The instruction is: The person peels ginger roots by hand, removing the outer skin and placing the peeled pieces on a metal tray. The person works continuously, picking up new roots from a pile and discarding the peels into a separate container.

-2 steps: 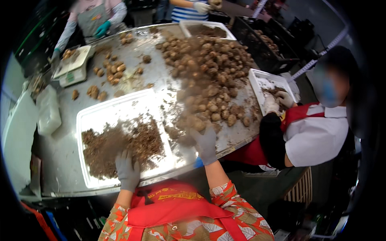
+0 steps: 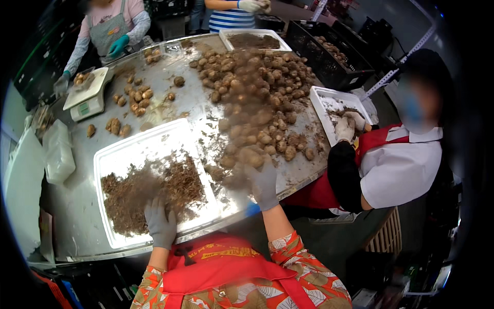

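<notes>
My left hand [image 2: 160, 222], in a grey glove, lies with its fingers stretched out on brown root scraps [image 2: 123, 206] in a large white tray [image 2: 105, 226]. Right of the tray, my right hand [image 2: 264, 186], gloved the same, reaches to the near edge of a heap of brown, rough-skinned taro [image 2: 278, 92]. A single taro [image 2: 251, 155] is at its fingertips. A blurred smear across the picture covers part of those fingers, so I cannot tell whether they grip it. Another smear dims the scraps ahead of my left hand.
On the metal table [image 2: 77, 206], a scale [image 2: 87, 98] and clear plastic boxes [image 2: 57, 152] stand left. Loose taro [image 2: 138, 98] lie behind the tray. A co-worker [image 2: 401, 165] handles something in a smaller white tray [image 2: 321, 110] at right. Two others stand beyond. A black crate [image 2: 329, 64] stands back right.
The whole view has shifted slightly, with table things now a little farther left. The right-hand co-worker's gloves have drawn closer together. My hands keep nearly the same places.
</notes>
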The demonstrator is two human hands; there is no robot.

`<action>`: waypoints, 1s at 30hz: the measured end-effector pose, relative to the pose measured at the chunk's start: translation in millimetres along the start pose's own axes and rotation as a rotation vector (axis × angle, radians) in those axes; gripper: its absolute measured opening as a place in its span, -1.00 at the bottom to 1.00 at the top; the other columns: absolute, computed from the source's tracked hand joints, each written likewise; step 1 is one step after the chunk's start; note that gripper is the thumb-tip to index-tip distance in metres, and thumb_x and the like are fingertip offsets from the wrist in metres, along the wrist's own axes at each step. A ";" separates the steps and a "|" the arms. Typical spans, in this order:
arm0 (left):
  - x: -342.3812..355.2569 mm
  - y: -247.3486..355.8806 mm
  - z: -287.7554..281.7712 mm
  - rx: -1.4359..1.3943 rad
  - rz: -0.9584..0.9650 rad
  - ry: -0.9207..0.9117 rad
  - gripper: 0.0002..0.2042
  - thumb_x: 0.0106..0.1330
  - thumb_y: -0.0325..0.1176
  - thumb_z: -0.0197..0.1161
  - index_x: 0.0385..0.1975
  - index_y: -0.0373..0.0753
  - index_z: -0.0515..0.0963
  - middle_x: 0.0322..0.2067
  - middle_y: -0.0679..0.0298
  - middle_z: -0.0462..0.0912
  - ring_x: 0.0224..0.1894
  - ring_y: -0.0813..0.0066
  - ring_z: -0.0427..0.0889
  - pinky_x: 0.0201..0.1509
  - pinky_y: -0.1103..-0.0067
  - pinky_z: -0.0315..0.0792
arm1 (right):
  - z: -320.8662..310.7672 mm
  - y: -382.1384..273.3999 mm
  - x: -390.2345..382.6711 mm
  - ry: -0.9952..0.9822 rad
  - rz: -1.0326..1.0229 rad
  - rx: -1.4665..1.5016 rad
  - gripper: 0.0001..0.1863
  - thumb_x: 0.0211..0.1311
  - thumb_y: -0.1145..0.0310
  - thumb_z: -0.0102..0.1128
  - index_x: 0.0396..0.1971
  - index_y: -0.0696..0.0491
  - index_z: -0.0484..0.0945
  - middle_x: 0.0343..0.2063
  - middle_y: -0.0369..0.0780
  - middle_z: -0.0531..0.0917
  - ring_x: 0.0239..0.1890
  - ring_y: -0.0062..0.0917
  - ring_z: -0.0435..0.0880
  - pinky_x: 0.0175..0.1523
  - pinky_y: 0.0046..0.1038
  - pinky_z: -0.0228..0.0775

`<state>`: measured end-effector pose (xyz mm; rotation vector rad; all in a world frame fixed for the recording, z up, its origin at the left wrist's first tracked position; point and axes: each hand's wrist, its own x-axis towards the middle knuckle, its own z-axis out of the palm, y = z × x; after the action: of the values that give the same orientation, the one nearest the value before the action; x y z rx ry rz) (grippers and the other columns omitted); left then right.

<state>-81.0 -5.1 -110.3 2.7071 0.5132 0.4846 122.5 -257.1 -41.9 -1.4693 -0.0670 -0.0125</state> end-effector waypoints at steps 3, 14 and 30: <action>4.1 -8.1 10.2 0.025 0.001 0.026 -0.49 0.20 -0.34 0.24 0.20 -0.29 0.44 0.22 -0.03 0.44 0.33 -0.20 0.28 0.44 0.06 0.09 | -10.0 -30.9 4.7 0.001 -0.060 -0.088 -0.45 0.17 0.52 0.22 0.20 0.21 0.36 0.00 -0.16 0.56 0.00 -0.52 0.55 0.09 -0.49 0.43; 6.3 -14.5 14.7 -0.026 -0.026 0.041 -0.51 0.20 -0.32 0.23 0.17 -0.29 0.47 0.21 -0.03 0.45 0.33 -0.18 0.28 0.43 0.09 0.11 | -31.1 -28.3 13.2 -0.175 -0.083 0.082 -0.58 0.30 0.40 0.24 0.11 0.19 0.42 -0.16 -0.22 0.64 -0.19 -0.58 0.66 -0.13 -0.53 0.55; 11.5 -13.0 10.9 -0.033 -0.009 0.034 -0.53 0.17 -0.32 0.22 0.11 -0.32 0.50 0.17 -0.08 0.43 0.27 -0.22 0.30 0.39 0.06 0.14 | -38.6 -28.2 30.5 -0.257 0.319 0.039 -0.72 0.22 0.32 0.27 -0.13 0.13 0.61 -0.24 -0.30 0.66 -0.21 -0.67 0.56 -0.09 -0.57 0.44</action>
<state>-70.5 8.0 -121.9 2.6685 0.5216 0.5331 153.0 -297.4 -16.1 -1.4217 -0.0409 0.4353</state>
